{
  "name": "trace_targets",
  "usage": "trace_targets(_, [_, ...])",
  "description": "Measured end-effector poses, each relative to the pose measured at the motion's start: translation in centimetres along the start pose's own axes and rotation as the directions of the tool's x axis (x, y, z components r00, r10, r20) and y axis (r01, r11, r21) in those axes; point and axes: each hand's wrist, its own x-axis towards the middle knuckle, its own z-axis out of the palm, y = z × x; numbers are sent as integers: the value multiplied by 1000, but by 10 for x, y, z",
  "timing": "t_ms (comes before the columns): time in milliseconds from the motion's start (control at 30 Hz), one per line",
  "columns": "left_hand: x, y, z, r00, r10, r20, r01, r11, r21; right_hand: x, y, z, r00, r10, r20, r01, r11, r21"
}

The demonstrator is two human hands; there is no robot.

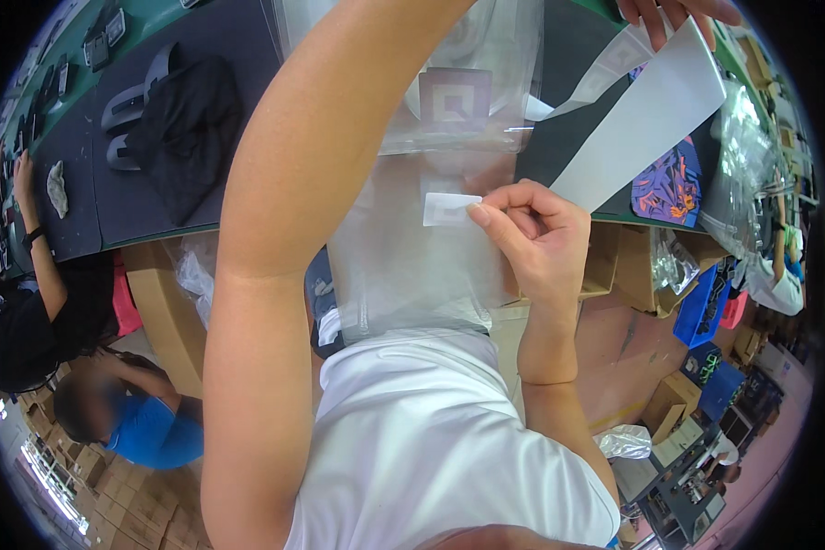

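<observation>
My right hand (545, 238) pinches a small white label (442, 209) by its right end, between thumb and forefinger. The label is over clear plastic bags (403, 266) that hang over the table's front edge; whether it touches them I cannot tell. My left arm crosses the view and leaves at the top. My left hand (678, 14) shows partly at the top right, its fingers closed round a long white label strip (646, 115). Beside it a narrower printed part (605, 69) curls down. A square printed patch (456, 101) lies among the bags.
Left on the dark table are a black cloth bag (188, 137) and grey curved plastic parts (137, 105). A colourful printed sheet (666, 183) lies right, near crumpled clear plastic (742, 156). Open cardboard boxes (637, 266) and a blue bin (701, 302) stand below. Co-workers (156, 426) sit left.
</observation>
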Motion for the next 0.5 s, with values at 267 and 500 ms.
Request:
trace_targets(267, [4,2,3,991,-123,-46,125,991,53,6,8,4,991,-103,-88,81,970,-228])
trace_targets(500, [2,2,0,994,-104,-43,105,994,32,5,23,19,894,-407,-187,345,892,-291])
